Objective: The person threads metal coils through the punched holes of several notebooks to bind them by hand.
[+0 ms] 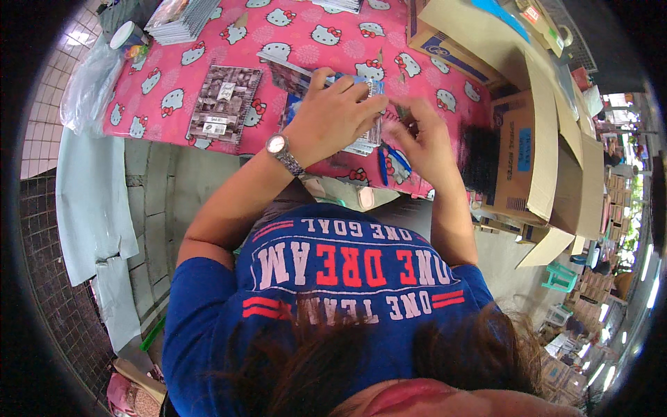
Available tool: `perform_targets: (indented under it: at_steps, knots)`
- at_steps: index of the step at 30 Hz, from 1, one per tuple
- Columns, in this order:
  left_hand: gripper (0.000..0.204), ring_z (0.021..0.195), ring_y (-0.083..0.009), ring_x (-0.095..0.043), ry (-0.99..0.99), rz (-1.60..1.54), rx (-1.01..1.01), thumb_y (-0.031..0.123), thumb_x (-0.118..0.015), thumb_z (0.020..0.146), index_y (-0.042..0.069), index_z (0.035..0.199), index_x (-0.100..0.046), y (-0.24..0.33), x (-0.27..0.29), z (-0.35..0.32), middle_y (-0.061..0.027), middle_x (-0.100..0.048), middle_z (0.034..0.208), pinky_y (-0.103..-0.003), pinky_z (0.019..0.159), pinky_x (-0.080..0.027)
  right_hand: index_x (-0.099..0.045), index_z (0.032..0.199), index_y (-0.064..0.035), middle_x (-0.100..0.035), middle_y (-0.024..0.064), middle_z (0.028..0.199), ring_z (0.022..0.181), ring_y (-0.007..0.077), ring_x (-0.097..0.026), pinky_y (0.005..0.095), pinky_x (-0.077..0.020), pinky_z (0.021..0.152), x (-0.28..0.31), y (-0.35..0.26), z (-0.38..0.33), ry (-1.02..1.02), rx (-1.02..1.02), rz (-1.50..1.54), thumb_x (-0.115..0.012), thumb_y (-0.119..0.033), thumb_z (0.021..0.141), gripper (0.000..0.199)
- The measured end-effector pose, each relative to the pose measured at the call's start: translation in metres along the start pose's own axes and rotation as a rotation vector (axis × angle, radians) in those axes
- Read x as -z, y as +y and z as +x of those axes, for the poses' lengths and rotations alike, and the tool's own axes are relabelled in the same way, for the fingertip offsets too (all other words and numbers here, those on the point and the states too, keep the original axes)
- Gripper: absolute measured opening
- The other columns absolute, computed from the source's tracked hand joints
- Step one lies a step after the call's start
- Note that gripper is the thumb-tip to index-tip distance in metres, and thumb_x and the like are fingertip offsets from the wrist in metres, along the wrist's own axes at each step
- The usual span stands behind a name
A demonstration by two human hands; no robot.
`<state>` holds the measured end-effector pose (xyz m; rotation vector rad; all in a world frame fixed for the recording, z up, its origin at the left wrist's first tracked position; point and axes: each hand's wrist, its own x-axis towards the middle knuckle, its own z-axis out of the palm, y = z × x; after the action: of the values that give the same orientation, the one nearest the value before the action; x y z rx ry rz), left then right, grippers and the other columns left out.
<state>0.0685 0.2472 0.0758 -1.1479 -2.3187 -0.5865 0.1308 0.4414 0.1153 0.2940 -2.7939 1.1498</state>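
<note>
My left hand [335, 115], with a metal watch on its wrist, lies over a small notebook [364, 147] at the near side of the table. Its curled fingers grip the notebook, and the far left corner of a blue and grey cover [283, 75] sticks up past them. Beside the notebook's right edge, my right hand [427, 142] is closed, thumb and fingers drawn together. Whatever they pinch is too small and dark to make out. Blue-handled pliers [383, 167] lie just below, between the notebook and my right hand. A grey-patterned spiral notebook [224, 104] lies flat farther left.
The table has a pink cat-print cover [174, 76]. Stacked spiral notebooks [182, 21] stand at the far left, near a cup [128, 35] and a clear plastic bag [87, 94]. Open cardboard boxes [517, 149] crowd the right side. A green stool [559, 276] stands beyond.
</note>
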Motion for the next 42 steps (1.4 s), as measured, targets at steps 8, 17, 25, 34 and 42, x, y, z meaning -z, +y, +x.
perform_targets:
  at_steps: [8, 17, 25, 34, 42]
  knots:
    - [0.025, 0.092, -0.0176, -0.059, -0.034, -0.012, 0.019, 0.029, -0.063, 0.088, 0.020, 0.111, -0.062, 0.002, 0.005, 0.003, 0.0010, -0.064, 0.091, -0.042, 0.093, -0.033, -0.060, 0.117, -0.0033, -0.064, 0.0141, 0.090, 0.081, 0.0296, -0.064, 0.0379, -0.0496, 0.075, -0.004, 0.010, 0.005, 0.020, 0.125, 0.051, -0.066, -0.007, 0.087, 0.031]
    - [0.028, 0.102, -0.0192, -0.057, -0.099, -0.049, -0.017, 0.036, -0.062, 0.088, 0.017, 0.109, -0.064, -0.002, 0.002, 0.004, 0.0002, -0.064, 0.099, -0.048, 0.101, -0.030, -0.058, 0.121, -0.0013, -0.065, 0.0198, 0.106, 0.101, 0.0267, -0.062, 0.0396, -0.0495, 0.088, -0.026, 0.160, 0.060, 0.130, -0.253, 0.293, -0.062, -0.029, 0.091, 0.041]
    - [0.037, 0.135, -0.0274, -0.035, 0.035, 0.054, 0.325, 0.049, -0.069, 0.079, 0.019, 0.100, -0.066, -0.014, 0.001, -0.021, 0.0027, -0.058, 0.115, -0.081, 0.099, -0.001, -0.062, 0.115, -0.0026, -0.058, 0.0243, 0.123, 0.111, 0.0394, -0.057, 0.0451, -0.0461, 0.095, -0.031, 0.204, 0.039, -0.051, -0.317, -0.324, -0.078, -0.039, 0.072, 0.059]
    - [0.038, 0.109, -0.0278, -0.051, 0.075, -0.168, 0.151, 0.043, -0.081, 0.067, 0.014, 0.085, -0.063, -0.018, -0.002, -0.013, -0.0022, -0.056, 0.098, -0.067, 0.101, -0.022, -0.054, 0.128, -0.0026, -0.057, 0.0096, 0.122, 0.110, 0.0187, -0.054, 0.0329, -0.0410, 0.096, 0.015, 0.061, 0.033, -0.502, -0.084, 0.525, -0.067, -0.047, 0.078, 0.069]
    - [0.041, 0.108, -0.0288, -0.051, 0.063, -0.180, 0.074, 0.041, -0.081, 0.065, 0.011, 0.085, -0.062, -0.021, 0.001, -0.010, -0.0051, -0.056, 0.099, -0.051, 0.097, -0.036, -0.057, 0.125, -0.0023, -0.052, 0.0105, 0.126, 0.116, 0.0215, -0.050, 0.0322, -0.0396, 0.097, 0.007, 0.055, 0.028, -0.515, 0.141, 1.140, -0.064, -0.047, 0.072, 0.070]
